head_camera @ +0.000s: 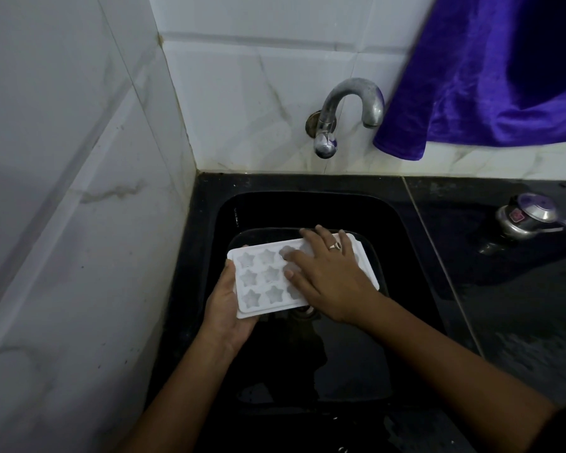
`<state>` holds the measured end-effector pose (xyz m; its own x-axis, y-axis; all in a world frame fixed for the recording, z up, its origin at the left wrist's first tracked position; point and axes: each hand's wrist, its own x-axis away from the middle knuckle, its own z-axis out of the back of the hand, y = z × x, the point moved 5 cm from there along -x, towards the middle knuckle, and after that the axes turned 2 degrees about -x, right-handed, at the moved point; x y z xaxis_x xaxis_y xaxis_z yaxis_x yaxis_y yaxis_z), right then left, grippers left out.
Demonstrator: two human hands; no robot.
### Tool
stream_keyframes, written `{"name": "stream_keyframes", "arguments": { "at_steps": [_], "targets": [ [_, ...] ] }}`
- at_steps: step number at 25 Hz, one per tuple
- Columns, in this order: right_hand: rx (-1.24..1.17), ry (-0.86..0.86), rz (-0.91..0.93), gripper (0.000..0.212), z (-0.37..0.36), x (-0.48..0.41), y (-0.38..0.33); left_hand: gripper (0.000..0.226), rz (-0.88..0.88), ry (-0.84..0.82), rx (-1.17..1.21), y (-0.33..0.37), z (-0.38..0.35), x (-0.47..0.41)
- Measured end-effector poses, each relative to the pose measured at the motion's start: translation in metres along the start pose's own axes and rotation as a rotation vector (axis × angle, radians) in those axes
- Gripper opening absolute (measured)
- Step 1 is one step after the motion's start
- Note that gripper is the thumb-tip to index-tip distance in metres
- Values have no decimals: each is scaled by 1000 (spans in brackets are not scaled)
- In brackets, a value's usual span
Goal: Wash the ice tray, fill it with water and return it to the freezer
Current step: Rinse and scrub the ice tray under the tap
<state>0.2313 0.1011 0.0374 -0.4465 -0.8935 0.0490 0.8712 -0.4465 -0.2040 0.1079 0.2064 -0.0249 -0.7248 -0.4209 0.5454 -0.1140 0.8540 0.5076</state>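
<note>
A white ice tray (pixel 262 279) with star-shaped cups is held level over the black sink (pixel 406 230). My left hand (pixel 226 308) grips its near left corner from below, thumb on the rim. My right hand (pixel 330 273), wearing a ring, lies flat across the tray's right half with fingers spread over the cups, hiding that part. The metal tap (pixel 347 109) sticks out of the wall above the sink; no water runs from its spout.
A dark dish (pixel 370 256) lies in the sink under the tray. A purple cloth (pixel 504 76) hangs at the upper right beside the tap. A steel pot lid (pixel 526 220) sits on the black counter (pixel 504 305) to the right. Tiled walls close the left and back.
</note>
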Motion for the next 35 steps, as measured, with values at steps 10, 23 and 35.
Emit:
{"name": "stream_keyframes", "arguments": {
  "at_steps": [10, 23, 35],
  "targets": [
    [-79, -12, 20, 65, 10, 5, -3, 69, 17, -36, 49, 1, 11, -11],
    [11, -36, 5, 64, -2, -5, -16, 63, 74, -96, 5, -19, -4, -1],
    [64, -34, 72, 61, -7, -3, -17, 67, 64, -79, 13, -12, -2, -2]
  ]
}}
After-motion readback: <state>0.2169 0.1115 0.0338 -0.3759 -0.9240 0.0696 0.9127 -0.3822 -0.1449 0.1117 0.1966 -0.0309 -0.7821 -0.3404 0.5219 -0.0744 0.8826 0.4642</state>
